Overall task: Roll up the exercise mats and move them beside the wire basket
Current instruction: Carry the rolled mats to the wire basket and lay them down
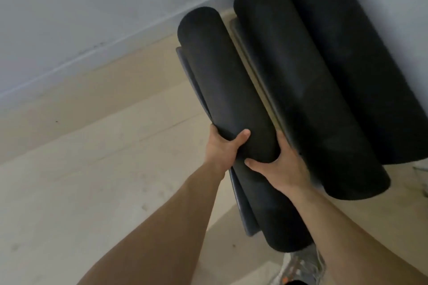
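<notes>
A rolled black exercise mat (222, 81) lies lengthwise in front of me, its loose flap showing along the left side. My left hand (224, 148) grips the roll from the left with the thumb on top. My right hand (278, 166) grips it from the right, thumb across the front. Two more rolled black mats lie side by side to the right: a middle one (301, 90) and a far one (361, 58) against the wall. The wire basket is barely visible, if at all, at the right edge.
A pale wooden floor (92, 180) spreads to the left and below. A grey-white wall (81, 7) with a skirting board runs along the top. My shoe (303, 266) shows at the bottom beneath the mat's near end.
</notes>
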A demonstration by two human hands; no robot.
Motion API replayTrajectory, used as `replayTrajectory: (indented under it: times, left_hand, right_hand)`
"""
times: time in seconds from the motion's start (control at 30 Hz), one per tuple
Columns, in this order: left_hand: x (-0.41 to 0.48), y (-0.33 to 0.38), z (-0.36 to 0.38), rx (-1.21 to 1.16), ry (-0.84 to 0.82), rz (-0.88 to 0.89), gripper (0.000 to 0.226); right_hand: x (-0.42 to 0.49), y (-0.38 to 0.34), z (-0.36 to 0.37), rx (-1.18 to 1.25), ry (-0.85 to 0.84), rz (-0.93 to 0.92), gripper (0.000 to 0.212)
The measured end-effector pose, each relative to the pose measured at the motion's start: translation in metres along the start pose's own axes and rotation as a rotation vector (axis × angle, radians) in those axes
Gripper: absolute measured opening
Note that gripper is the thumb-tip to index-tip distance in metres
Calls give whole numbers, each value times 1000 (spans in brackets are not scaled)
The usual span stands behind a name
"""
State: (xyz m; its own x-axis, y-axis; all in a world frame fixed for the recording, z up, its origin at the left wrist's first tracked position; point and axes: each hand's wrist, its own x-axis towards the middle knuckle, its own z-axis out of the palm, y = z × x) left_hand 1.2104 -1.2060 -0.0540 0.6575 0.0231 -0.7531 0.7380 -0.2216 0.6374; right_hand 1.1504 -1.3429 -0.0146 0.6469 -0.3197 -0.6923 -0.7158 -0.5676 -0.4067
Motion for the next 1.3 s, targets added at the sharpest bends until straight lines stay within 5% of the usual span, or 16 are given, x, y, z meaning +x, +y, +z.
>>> replayTrajectory:
  times: [0.3, 0.47, 0.7, 0.93, 1.3]
  left_hand:
    - [47, 23, 51, 107, 81, 108, 59]
    - [13, 64, 17, 536, -53, 104, 66]
    - [-174, 143, -95, 833, 10, 61, 79]
    - [-418, 214, -224, 599, 218, 14, 74]
    - [-739, 125, -474, 307, 651, -144, 70]
  right_hand:
    - [51, -2, -14, -309, 193, -191, 90]
    - [15, -22, -38, -374, 114, -167, 84]
    - [-139, -120, -129, -554, 37, -326, 70]
    - [-352, -260, -192, -850, -104, -593, 62]
    - [-676, -437, -55, -1216, -282, -1048, 64]
